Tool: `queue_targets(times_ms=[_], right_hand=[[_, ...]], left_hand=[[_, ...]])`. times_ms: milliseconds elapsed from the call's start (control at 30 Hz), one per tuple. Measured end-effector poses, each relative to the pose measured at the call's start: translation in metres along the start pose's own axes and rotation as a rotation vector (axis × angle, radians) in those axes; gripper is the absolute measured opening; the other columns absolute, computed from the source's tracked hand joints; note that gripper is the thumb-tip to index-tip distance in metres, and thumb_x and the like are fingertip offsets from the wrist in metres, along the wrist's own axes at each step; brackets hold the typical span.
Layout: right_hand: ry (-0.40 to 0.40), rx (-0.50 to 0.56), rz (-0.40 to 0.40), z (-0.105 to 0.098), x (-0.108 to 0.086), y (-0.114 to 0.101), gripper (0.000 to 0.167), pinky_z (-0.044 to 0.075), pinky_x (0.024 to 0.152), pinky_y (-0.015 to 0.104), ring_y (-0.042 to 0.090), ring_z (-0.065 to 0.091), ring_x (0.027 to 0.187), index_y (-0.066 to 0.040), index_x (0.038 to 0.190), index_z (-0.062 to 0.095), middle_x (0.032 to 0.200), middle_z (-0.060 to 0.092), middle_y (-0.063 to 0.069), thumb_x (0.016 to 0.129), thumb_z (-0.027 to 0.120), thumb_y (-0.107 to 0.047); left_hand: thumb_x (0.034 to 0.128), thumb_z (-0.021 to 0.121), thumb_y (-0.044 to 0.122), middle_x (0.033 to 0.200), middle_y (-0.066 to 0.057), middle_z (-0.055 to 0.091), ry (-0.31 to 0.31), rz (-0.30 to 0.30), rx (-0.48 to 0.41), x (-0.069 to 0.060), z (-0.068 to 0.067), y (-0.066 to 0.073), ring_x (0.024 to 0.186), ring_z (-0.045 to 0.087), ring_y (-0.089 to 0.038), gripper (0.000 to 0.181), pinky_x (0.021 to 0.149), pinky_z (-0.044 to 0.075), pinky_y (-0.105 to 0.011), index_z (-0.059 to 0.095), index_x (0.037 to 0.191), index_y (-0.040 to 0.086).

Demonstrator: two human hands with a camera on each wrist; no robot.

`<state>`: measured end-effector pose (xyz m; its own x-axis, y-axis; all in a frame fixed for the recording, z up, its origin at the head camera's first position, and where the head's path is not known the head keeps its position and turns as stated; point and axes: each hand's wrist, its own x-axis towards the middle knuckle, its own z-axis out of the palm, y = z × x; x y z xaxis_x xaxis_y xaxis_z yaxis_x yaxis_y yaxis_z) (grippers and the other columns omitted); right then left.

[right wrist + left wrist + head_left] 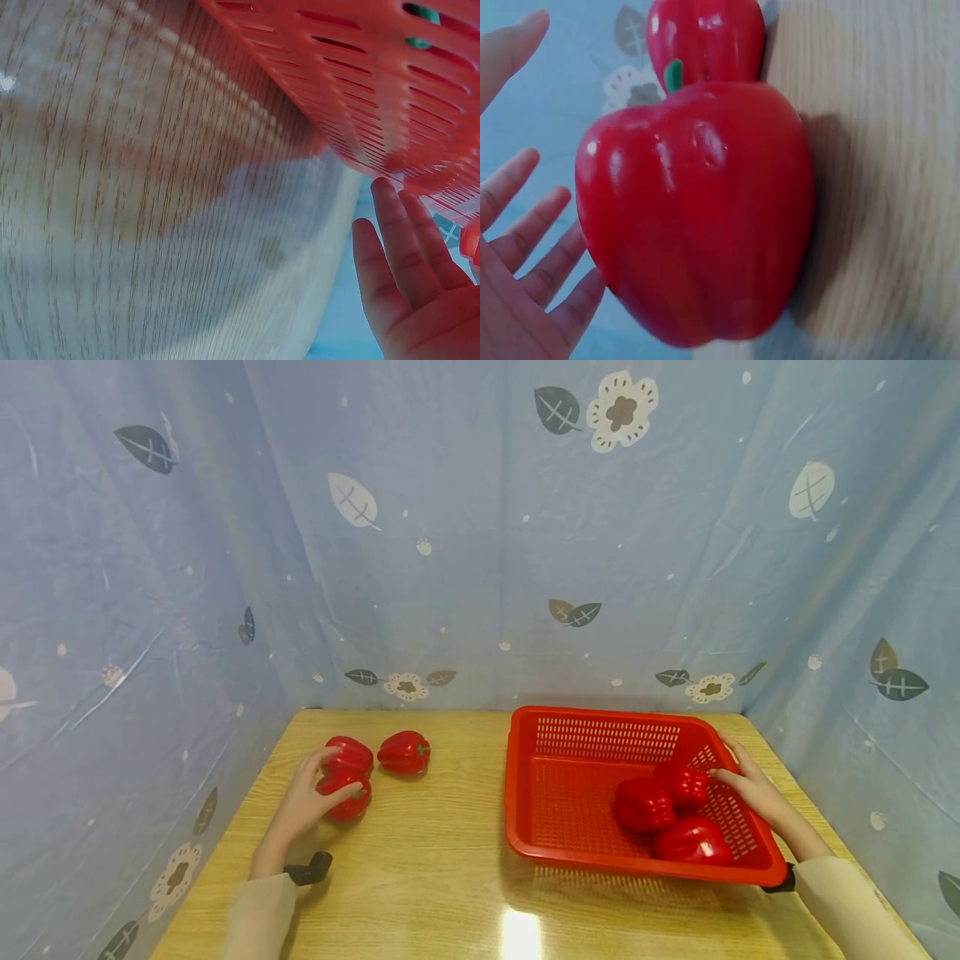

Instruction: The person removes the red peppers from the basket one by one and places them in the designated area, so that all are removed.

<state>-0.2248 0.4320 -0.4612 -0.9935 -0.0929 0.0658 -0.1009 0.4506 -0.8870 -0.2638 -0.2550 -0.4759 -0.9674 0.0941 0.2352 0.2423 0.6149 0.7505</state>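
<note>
My left hand (306, 795) is spread at the left of two red bell peppers, with fingers extended. The nearer bell pepper (697, 210) lies between thumb and fingers; some fingertips reach its side. Behind it sits the second bell pepper (709, 37). A third bell pepper (405, 753) lies just to their right. My right hand (750, 783) holds the right rim of a red plastic basket (517, 777), thumb over the rim, other fingers along the outside wall. Inside the basket, three bell peppers (693, 842) are gathered toward the right end.
The wooden table (450, 860) carries everything, with bare wood between the loose peppers and the basket. A blue patterned curtain (465, 552) surrounds the back and both sides, close to the table's edges. Dark straps sit at both wrists.
</note>
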Motion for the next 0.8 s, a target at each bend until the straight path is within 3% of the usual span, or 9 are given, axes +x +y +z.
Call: queue_targets(times_ms=[300, 633, 800], right_hand=[[-0.003, -0.001, 0.004, 0.001, -0.002, -0.002, 0.069, 0.056, 0.060, 0.032, 0.008, 0.064, 0.073, -0.014, 0.149, -0.006, 0.128, 0.026, 0.042, 0.098, 0.040, -0.012], [-0.004, 0.008, -0.011, 0.001, -0.001, 0.001, 0.071, 0.056, 0.060, 0.031, 0.007, 0.064, 0.074, -0.020, 0.150, -0.003, 0.127, 0.029, 0.039, 0.097, 0.043, -0.010], [-0.001, -0.005, -0.013, 0.001, 0.000, 0.000, 0.071, 0.056, 0.060, 0.031, 0.006, 0.064, 0.074, -0.015, 0.150, -0.004, 0.128, 0.027, 0.040, 0.097, 0.043, -0.011]], left_hand=[[0.0745, 0.075, 0.042, 0.131, -0.014, 0.044, -0.003, 0.076, -0.023, 0.012, 0.010, 0.013, 0.119, 0.043, -0.033, 0.073, 0.095, 0.038, -0.056, 0.042, 0.133, 0.012], [0.0739, 0.073, 0.048, 0.137, -0.010, 0.040, -0.053, 0.077, -0.057, 0.022, 0.026, 0.028, 0.127, 0.036, -0.034, 0.078, 0.100, 0.031, -0.060, 0.040, 0.136, 0.014], [0.0725, 0.073, 0.052, 0.138, -0.011, 0.040, -0.067, 0.074, -0.075, 0.027, 0.034, 0.035, 0.128, 0.035, -0.036, 0.080, 0.101, 0.031, -0.059, 0.040, 0.137, 0.016]])
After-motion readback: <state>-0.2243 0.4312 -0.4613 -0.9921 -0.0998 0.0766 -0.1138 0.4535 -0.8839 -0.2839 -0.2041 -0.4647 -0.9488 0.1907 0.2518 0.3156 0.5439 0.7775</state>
